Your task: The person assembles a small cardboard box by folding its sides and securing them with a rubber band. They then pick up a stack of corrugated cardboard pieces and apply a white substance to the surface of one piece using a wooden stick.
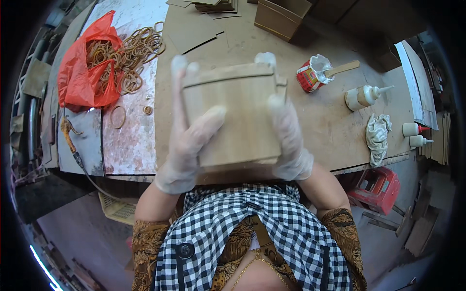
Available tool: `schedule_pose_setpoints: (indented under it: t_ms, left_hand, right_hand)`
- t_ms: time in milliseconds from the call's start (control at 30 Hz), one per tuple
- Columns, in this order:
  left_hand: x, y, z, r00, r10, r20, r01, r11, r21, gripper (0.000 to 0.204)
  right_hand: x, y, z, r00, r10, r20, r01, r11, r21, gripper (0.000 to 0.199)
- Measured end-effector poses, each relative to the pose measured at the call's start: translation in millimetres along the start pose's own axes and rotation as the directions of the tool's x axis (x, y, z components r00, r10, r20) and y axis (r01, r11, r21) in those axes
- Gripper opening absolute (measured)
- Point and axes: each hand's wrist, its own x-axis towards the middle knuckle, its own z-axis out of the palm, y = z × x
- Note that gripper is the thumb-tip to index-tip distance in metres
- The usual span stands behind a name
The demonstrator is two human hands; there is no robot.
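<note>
A pale wooden box (240,121) is lifted between my two gloved hands, close in front of my chest. My left hand (191,133) grips its left side, thumb lying across the near face and fingertips reaching up past the upper left corner. On the opposite side my right hand (287,131) clasps the edge, slightly blurred. A dark slit runs along the box's upper edge, and a small piece juts out at the upper right. Whitish translucent gloves cover both hands. The box's far side is hidden.
A red plastic bag (90,72) spills rubber bands (141,46) at the left, near a corded tool (68,133). To the right stand a paste tub (310,77) with a wooden stick, a glue bottle (361,97), a rag (377,138) and small bottles (412,129). Behind sits an open box (274,22).
</note>
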Motion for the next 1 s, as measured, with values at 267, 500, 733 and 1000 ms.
schedule_pose_setpoints:
  t_ms: [267, 500, 733, 1000]
  left_hand:
    - [-56, 7, -48, 0.953, -0.291, -0.081, 0.286, 0.956, -0.065, 0.117]
    - [-72, -8, -71, 0.954, -0.258, -0.154, 0.217, 0.946, -0.239, 0.109]
    - [-62, -32, -89, 0.943, -0.261, -0.206, 0.185, 0.927, -0.327, 0.081]
    - [-24, -7, -54, 0.979, -0.142, -0.149, 0.117, 0.979, -0.168, 0.109]
  right_hand:
    - [-24, 25, 35, 0.905, -0.251, 0.343, 0.378, 0.845, -0.379, 0.092]
    - [-35, 20, -2, 0.836, -0.074, 0.544, 0.509, -0.266, -0.818, 0.081]
    - [21, 20, -18, 0.895, 0.066, 0.442, 0.447, -0.150, -0.882, 0.075]
    - [90, 0, -47, 0.925, 0.070, 0.374, 0.376, -0.316, -0.871, 0.079]
